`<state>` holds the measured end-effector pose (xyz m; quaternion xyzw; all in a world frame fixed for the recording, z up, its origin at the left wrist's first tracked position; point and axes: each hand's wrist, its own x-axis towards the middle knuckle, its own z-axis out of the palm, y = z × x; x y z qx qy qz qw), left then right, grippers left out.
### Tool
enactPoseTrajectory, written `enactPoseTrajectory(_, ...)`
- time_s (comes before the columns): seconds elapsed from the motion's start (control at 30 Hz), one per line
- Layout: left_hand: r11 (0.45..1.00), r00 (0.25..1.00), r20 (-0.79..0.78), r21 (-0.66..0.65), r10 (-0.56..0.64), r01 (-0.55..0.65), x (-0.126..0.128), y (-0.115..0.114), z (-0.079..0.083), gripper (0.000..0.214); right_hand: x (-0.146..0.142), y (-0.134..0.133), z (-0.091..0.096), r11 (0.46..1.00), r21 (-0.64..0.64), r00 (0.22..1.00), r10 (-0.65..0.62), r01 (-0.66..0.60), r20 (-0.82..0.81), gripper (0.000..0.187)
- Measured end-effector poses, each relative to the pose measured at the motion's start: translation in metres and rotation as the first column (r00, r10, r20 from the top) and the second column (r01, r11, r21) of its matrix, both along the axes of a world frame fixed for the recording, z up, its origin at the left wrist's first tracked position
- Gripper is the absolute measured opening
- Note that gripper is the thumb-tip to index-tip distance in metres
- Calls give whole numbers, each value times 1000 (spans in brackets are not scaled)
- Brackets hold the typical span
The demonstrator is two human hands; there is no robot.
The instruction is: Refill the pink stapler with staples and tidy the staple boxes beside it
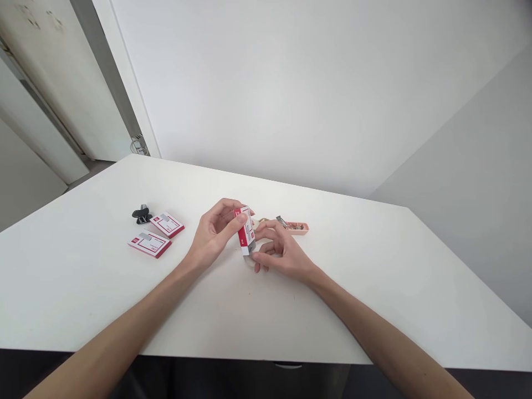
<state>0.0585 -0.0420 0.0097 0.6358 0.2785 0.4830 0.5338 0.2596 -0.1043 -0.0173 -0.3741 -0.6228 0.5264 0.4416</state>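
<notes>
One box (244, 235) held in left hand (214, 230), right hand (286, 255) at its lower end, grip unclear; two other boxes (148, 244), one stapler (302, 229), one black tool (142, 214).

Left grip (209, 238) curled, right (291, 256) seemingly likewise.

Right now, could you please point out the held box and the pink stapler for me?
Held box (246, 235): head view, on its printed red-and-white side.
Pink stapler (297, 231): head view, on the near edge of its pink body.
</notes>
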Motion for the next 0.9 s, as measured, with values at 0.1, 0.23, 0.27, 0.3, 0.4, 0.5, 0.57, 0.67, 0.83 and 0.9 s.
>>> enactPoseTrajectory(0.1,1000,999,-20,-3,25,-25,1,-3,4,40,-4,-2,-6,983,148,989,-118,104,88,33)
enactPoseTrajectory(0.23,999,999,-7,2,42,-42,3,-5,7,40,-6,0,-12,895,418,959,-237,154,153,19)
enactPoseTrajectory(0.27,999,999,-6,5,42,-42,3,-5,7,39,-6,1,-12,866,473,952,-263,161,157,18)
enactPoseTrajectory(0.3,999,999,-6,7,42,-42,4,-5,7,38,-6,2,-13,840,517,946,-284,166,158,16)
enactPoseTrajectory(0.4,999,999,-5,10,34,-34,4,-5,7,39,-6,3,-14,796,583,938,-309,163,159,12)
enactPoseTrajectory(0.5,1000,1000,-16,21,21,-20,4,-5,5,37,-7,4,-14,774,616,929,-321,146,184,6)
enactPoseTrajectory(0.57,999,999,-33,45,7,-6,4,-4,3,34,-7,4,-15,752,645,922,-335,136,196,7)
enactPoseTrajectory(0.67,997,999,-46,74,-20,24,4,-3,0,30,-7,5,-16,742,656,917,-347,139,199,10)
enactPoseTrajectory(0.83,997,998,-51,71,-29,33,3,-2,-1,28,-6,4,-15,788,593,918,-343,165,200,12)
enactPoseTrajectory(0.9,997,999,-47,68,-26,29,3,-2,-1,29,-5,4,-14,795,581,922,-341,176,186,12)
